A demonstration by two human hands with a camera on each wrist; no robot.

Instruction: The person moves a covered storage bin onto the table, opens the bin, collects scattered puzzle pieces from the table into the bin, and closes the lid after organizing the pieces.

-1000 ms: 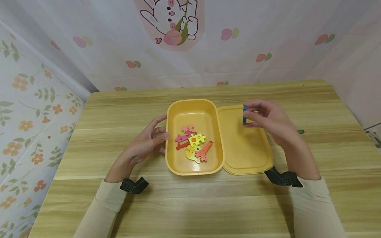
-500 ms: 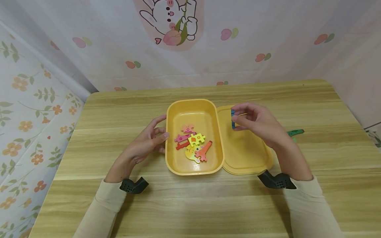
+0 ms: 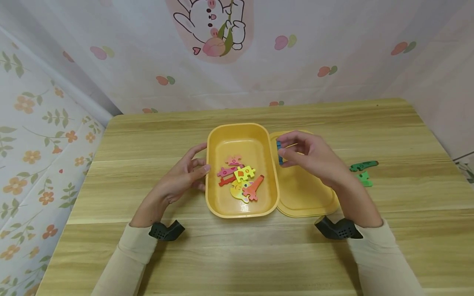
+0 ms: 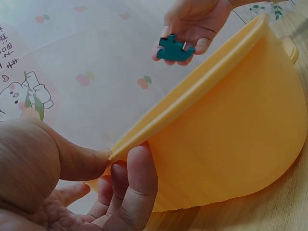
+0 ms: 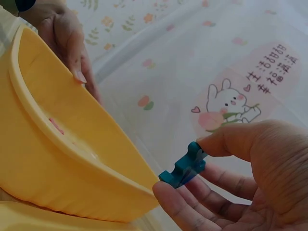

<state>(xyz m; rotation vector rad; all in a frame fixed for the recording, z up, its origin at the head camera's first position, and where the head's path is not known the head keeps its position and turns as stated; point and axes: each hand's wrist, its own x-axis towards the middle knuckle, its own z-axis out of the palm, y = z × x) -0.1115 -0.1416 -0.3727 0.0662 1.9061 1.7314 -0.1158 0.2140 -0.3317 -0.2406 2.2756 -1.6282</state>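
A teal-blue puzzle piece (image 3: 279, 153) is held on edge between the thumb and fingers of my right hand (image 3: 312, 158), just right of the yellow box's rim. In the right wrist view the puzzle piece (image 5: 185, 166) shows its notched edge, raised near the rim. My left hand (image 3: 185, 174) grips the left wall of the yellow box (image 3: 252, 149), thumb at the rim and fingers against the outside. Several puzzle pieces lie loosely heaped in the box, among them a yellow piece (image 3: 244, 173), a pink piece (image 3: 226, 172) and an orange piece (image 3: 254, 188).
The yellow lid (image 3: 307, 191) lies flat on the wooden table (image 3: 237, 255), against the box's right side. Beyond it to the right lie a dark green puzzle piece (image 3: 364, 165) and a light green puzzle piece (image 3: 365, 179). A printed curtain (image 3: 296, 61) hangs behind the table.
My right hand has moved left over the lid with the teal-blue puzzle piece, closer to the box. The green pieces at the right have come into sight. My left hand stays on the box.
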